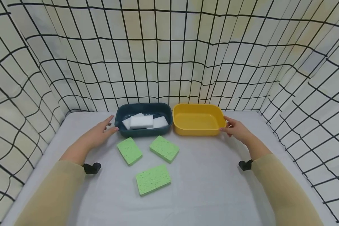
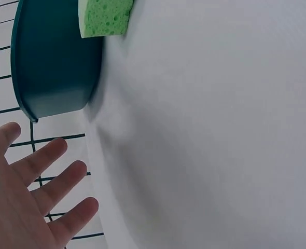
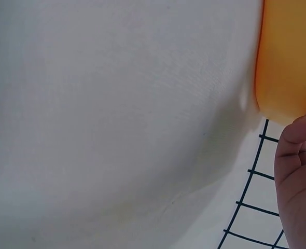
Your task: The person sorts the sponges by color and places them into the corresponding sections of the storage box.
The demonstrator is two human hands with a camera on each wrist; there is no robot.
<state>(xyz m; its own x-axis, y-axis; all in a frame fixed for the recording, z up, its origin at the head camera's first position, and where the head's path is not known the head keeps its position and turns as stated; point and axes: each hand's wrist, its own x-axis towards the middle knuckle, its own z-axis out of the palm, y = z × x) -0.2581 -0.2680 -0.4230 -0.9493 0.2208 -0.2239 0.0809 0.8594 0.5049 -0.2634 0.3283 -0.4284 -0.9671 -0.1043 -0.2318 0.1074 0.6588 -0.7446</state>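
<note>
A dark teal tray [image 1: 143,133] holding several white blocks [image 1: 141,121] stands beside a yellow tray [image 1: 196,131]. The left hand [image 1: 97,134] is at the teal tray's left end, its fingers spread; in the left wrist view the hand [image 2: 36,192] shows a gap from the tray [image 2: 57,67]. At the yellow tray's right end, the right hand [image 1: 237,128] has its thumb and fingers against the rim. The right wrist view shows that hand [image 3: 301,176] at the corner of the yellow tray [image 3: 288,57], some fingers bent.
Three green sponges lie on the white cloth in front of the trays: one at left [image 1: 130,151], one at right [image 1: 164,148], one nearer [image 1: 153,180]. Black wire mesh [image 1: 169,62] stands behind and at both sides.
</note>
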